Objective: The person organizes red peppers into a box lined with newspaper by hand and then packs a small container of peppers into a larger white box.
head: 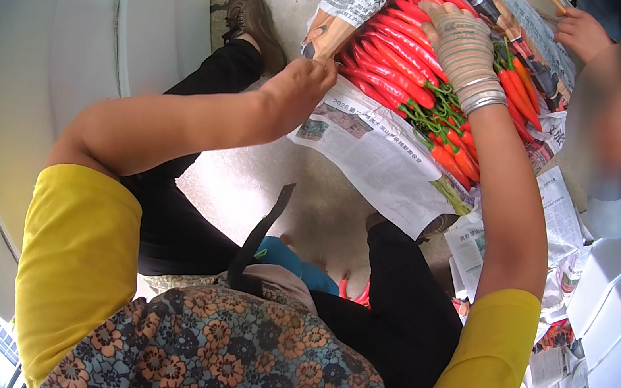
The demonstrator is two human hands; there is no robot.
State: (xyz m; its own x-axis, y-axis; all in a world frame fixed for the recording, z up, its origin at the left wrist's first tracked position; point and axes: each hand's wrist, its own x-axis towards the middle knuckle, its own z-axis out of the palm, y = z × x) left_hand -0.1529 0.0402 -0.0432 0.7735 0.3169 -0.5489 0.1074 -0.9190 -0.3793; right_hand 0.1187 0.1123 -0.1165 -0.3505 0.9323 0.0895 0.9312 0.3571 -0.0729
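My left hand (300,95) pinches the near left edge of a printed newspaper sheet (345,21), fingers closed beside the pile. Long red chili peppers (391,55) lie in rows on the newspaper, with green stems bunched towards the middle. My right hand (461,51) rests palm down across the top of the peppers. Many thin pale bands, apparently rubber, wrap that hand, and silver bangles (484,101) circle its wrist. Several peppers (521,93) at the right point the other way. The palm and some fingertips of my right hand are hidden.
Another person's hand (582,35) holds a thin stick at the upper right. White boxes, apparently foam, stand at left (153,38) and right (608,299). Loose newspaper (560,213) lies at the right. More red peppers (355,291) show between my legs, near a blue item (294,264).
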